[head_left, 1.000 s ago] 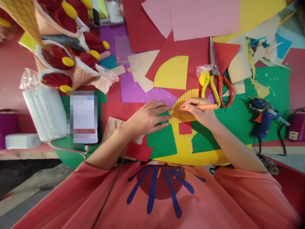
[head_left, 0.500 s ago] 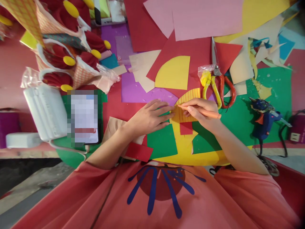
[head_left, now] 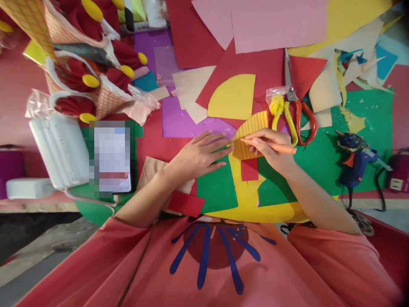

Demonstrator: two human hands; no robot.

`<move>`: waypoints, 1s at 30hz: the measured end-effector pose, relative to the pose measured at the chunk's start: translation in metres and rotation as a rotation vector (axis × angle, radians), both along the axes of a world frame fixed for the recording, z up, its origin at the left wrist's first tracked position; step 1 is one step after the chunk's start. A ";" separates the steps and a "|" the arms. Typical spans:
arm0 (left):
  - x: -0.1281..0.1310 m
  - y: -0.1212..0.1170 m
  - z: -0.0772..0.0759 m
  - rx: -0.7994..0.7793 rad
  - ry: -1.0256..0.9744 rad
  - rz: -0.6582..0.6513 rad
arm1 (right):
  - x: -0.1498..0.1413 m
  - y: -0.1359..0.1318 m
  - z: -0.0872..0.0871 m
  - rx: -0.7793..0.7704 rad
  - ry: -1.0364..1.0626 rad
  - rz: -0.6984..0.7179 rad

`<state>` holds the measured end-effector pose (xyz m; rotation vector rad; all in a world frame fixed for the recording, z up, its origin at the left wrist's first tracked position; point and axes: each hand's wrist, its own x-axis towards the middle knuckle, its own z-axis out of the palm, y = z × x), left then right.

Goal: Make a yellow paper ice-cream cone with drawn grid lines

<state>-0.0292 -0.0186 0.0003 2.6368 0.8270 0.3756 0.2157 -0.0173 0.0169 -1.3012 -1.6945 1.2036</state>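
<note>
Striping appears underway: your right fingers (head_left: 260,134) pinch an orange marker (head_left: 283,148) over the lined yellow paper sector (head_left: 252,127); further strokes need steadying from your left fingers (head_left: 219,144), spread, empty, alongside.

on the left, a phone (head_left: 113,157) lies beside a white box (head_left: 60,151), a white cable (head_left: 116,199) in the phone's near end. checked cones (head_left: 110,100) heap up beyond them. to the right lie red-and-yellow scissors (head_left: 291,94) and, further right, a blue glue gun (head_left: 355,167). a pink sheet (head_left: 277,26) lies at the far side.
</note>
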 end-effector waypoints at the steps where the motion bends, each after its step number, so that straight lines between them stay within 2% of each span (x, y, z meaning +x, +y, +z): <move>1: 0.000 0.000 0.000 0.002 -0.003 0.000 | 0.000 0.000 0.000 0.001 -0.004 0.011; 6: 0.001 0.001 0.001 0.025 -0.020 -0.003 | 0.000 0.002 -0.001 0.001 -0.001 0.057; 23: 0.001 0.001 0.001 -0.047 -0.022 0.015 | -0.001 0.006 0.003 0.063 -0.078 0.131; 30: 0.001 0.002 -0.001 -0.058 -0.030 0.012 | -0.003 0.006 0.004 -0.082 -0.014 0.089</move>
